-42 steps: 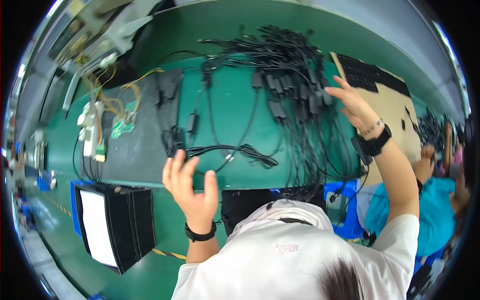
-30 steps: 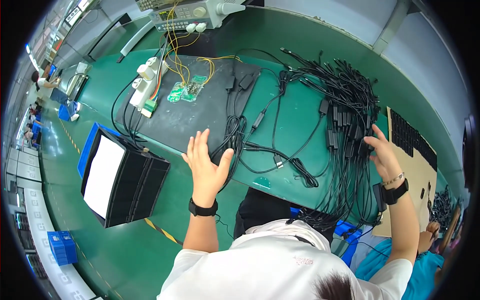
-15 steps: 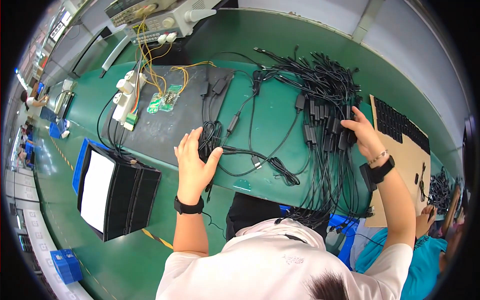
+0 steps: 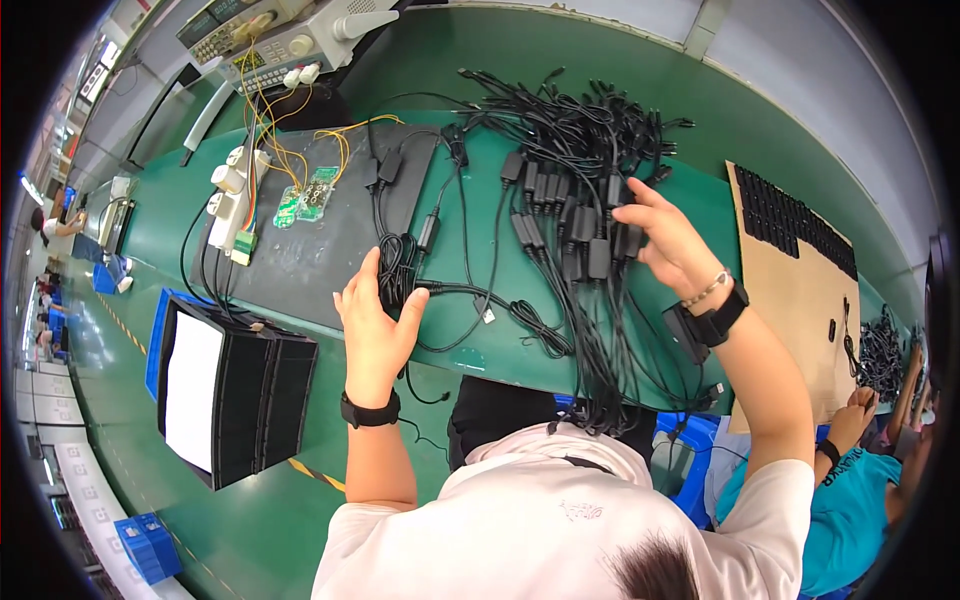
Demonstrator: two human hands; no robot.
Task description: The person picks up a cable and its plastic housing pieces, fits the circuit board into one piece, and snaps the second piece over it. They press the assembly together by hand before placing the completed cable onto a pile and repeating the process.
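My left hand has its fingers spread and thumb apart beside a coiled black cable at the front edge of the dark mat. The coil lies between the thumb and index side, apparently not gripped. My right hand reaches in from the right, index finger and thumb apart, against the right side of a bunch of black cables with small inline boxes. The other fingers are partly hidden. Thin plugs fan out from the heap behind, and the cords hang over the table's front edge.
On the dark mat lie green circuit boards near a white power strip. Bench instruments stand behind. At right is a cardboard sheet with rows of black pieces. A black bin stands front left. A co-worker sits at right.
The view has shifted, so the table sits further left. My right hand has moved left along with the cable boxes beside it, which lie closer to the coil. My left hand's pose is little changed.
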